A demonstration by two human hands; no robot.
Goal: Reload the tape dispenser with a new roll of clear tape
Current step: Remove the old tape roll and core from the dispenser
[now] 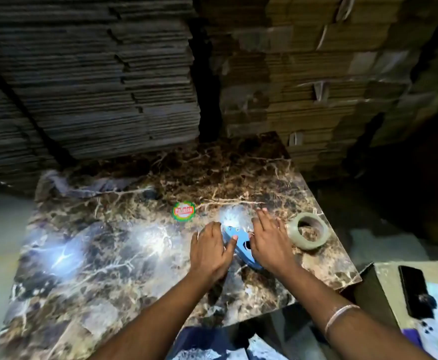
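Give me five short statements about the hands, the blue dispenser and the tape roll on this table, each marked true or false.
1. The tape roll lies flat on the table, right of both hands. True.
2. The right hand grips the tape roll. False: it is at the blue dispenser, apart from the roll.
3. The left hand touches the dispenser. True.
4. The tape roll is mounted on the dispenser. False: it lies apart on the table.
5. A phone lies on the table's marbled top. False: it lies on a box beside the table.
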